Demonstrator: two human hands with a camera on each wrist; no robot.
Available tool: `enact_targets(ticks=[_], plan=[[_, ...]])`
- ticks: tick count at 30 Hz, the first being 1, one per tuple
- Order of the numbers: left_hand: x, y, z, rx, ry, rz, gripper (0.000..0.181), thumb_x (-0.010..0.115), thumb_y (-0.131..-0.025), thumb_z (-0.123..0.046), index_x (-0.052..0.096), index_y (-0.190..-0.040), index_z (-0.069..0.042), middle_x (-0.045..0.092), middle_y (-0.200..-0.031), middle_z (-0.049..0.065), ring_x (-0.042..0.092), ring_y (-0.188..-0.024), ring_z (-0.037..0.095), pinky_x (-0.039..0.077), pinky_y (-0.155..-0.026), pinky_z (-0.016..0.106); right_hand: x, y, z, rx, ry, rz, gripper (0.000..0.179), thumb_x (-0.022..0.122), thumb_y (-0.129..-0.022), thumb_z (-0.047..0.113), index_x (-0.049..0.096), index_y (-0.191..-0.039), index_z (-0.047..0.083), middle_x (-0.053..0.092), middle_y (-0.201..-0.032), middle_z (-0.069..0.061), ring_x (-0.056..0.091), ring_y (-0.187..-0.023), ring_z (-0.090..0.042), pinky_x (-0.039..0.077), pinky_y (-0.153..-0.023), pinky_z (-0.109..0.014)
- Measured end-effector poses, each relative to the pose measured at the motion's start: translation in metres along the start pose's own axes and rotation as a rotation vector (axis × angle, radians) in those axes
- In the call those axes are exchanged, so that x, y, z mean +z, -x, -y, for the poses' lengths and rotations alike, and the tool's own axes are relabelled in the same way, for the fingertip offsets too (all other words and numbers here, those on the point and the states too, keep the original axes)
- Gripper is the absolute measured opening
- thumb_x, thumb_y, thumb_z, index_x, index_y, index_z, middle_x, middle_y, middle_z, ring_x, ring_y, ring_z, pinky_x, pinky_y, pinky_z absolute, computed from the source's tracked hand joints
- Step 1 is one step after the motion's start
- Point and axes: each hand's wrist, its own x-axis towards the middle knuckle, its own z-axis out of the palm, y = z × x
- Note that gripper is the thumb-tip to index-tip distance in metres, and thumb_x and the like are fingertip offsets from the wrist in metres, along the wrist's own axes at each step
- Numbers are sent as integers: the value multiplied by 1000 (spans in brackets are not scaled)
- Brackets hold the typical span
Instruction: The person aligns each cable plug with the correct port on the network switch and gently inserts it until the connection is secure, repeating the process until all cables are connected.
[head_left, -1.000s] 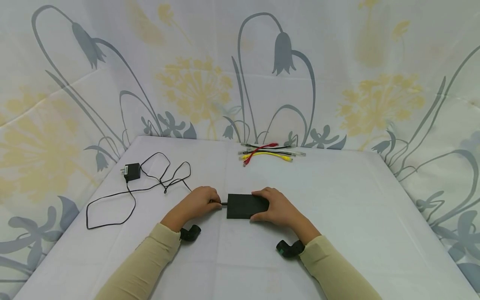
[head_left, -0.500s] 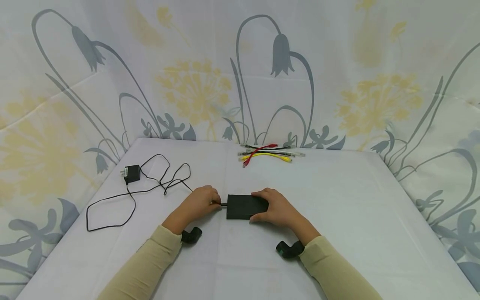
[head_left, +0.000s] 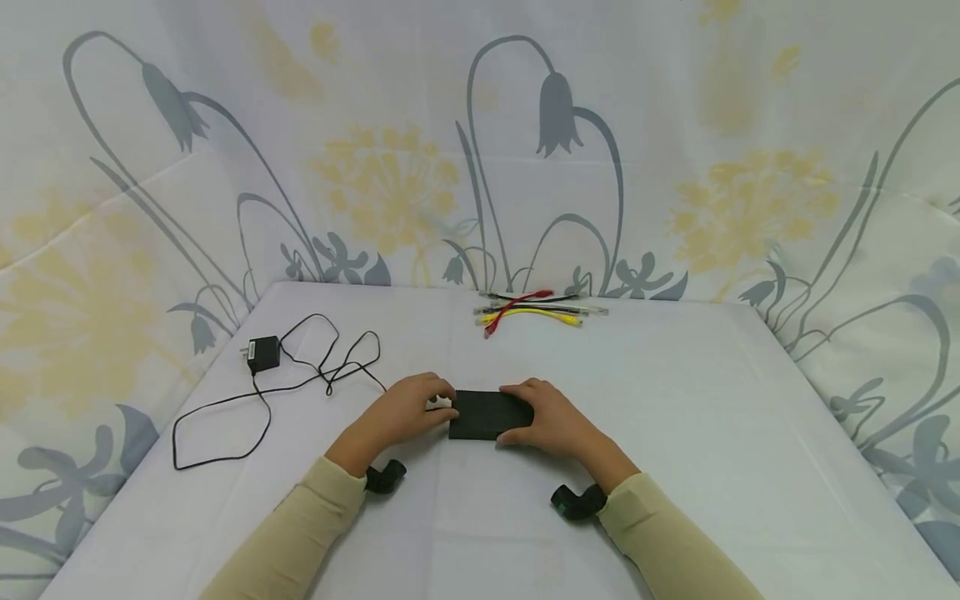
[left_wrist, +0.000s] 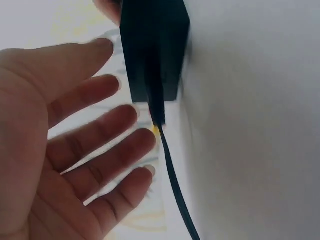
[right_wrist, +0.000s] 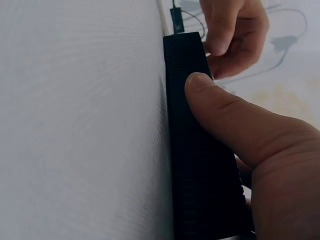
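Note:
A flat black box [head_left: 489, 415] with ridged edges lies on the white table. My right hand [head_left: 551, 421] grips its right end, thumb [right_wrist: 215, 100] along the near side. At the box's left end is my left hand [head_left: 408, 408], fingers spread and relaxed. In the left wrist view those fingers [left_wrist: 100, 145] stand apart from the black plug [left_wrist: 156, 100], which sits in the end of the box [left_wrist: 155, 45]. A thin black cable [left_wrist: 175, 185] runs from the plug. The head view shows it leading to a black power adapter [head_left: 263, 354] at the left.
Several short network cables [head_left: 532, 310], red, yellow, black and pale, lie in a pile at the table's back edge. Loops of the adapter's cable [head_left: 217, 400] spread over the left side. A flower-patterned curtain [head_left: 405, 150] stands behind the table [head_left: 675, 400].
My left hand has let go of the plug and moved slightly right, its fingers now opened beside the box's left end. The right hand keeps its grip on the box.

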Motion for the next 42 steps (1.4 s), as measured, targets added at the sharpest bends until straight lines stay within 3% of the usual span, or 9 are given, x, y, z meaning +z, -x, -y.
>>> enact_targets(ticks=[5, 10, 23, 42], plan=[[4, -1, -8, -50, -31, 48, 43, 75, -82, -43, 67, -115, -15, 66, -114, 2, 63, -107, 20, 51, -92, 38, 1, 0, -1, -4, -4, -1, 80, 79, -72, 55, 51, -141, 24, 52, -137, -4, 49, -126, -23, 42, -105, -47], [7, -1, -13, -67, -69, 53, 50, 75, -81, -44, 68, -120, -13, 68, -120, 5, 62, -114, 24, 49, -98, 40, 3, -1, -3, -5, 3, 0, 81, 78, -73, 56, 50, -142, 25, 51, -138, -4, 48, -128, -24, 41, -106, -47], [4, 1, -7, 10, -157, 26, 47, 68, -89, -38, 66, -127, -12, 68, -120, 9, 62, -114, 27, 48, -99, 42, 2, 0, -1, 4, -13, 4, 78, 72, -80, 56, 47, -145, 20, 50, -141, -6, 46, -132, -27, 39, -109, -48], [-4, 4, 13, 76, -130, -17, 35, 68, -90, -30, 70, -121, -13, 66, -120, 8, 60, -116, 26, 47, -100, 43, 1, 2, 2, -42, -68, 35, 61, 64, -90, 47, 50, -142, 19, 55, -138, -3, 51, -130, -25, 42, -107, -47]])
